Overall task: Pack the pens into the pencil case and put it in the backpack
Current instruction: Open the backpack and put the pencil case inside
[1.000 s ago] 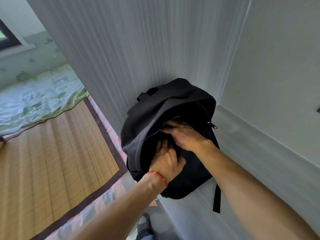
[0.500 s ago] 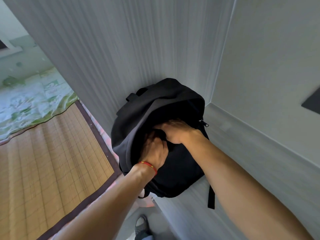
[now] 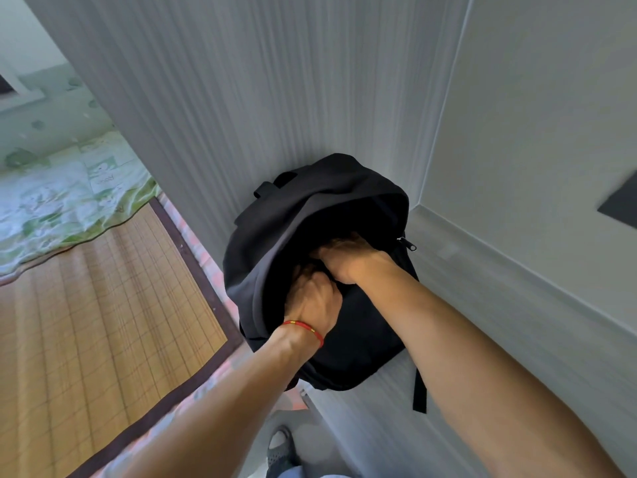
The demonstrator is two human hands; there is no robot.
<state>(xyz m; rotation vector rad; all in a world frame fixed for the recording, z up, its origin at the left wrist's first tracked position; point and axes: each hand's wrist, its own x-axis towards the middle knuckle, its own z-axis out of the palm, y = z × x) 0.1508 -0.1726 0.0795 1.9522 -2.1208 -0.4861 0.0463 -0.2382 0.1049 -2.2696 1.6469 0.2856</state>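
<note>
A black backpack stands in the corner of a grey desk, leaning against the ribbed wall, its top open. My left hand, with a red string on the wrist, is curled at the front edge of the opening. My right hand reaches into the opening beside it, fingers bent around the dark fabric. Whether either hand holds something inside is hidden. A silver zip pull hangs at the backpack's right side. No pencil case or pens show.
The grey desk surface runs along the right wall. A bed with a bamboo mat and a green patterned blanket lies to the left. A shoe shows on the floor below. A dark object sits at the right edge.
Both hands have curled tighter at the backpack's opening, the right hand's fingers going from spread to bent. The view has shifted, so the backpack sits slightly more to the left.
</note>
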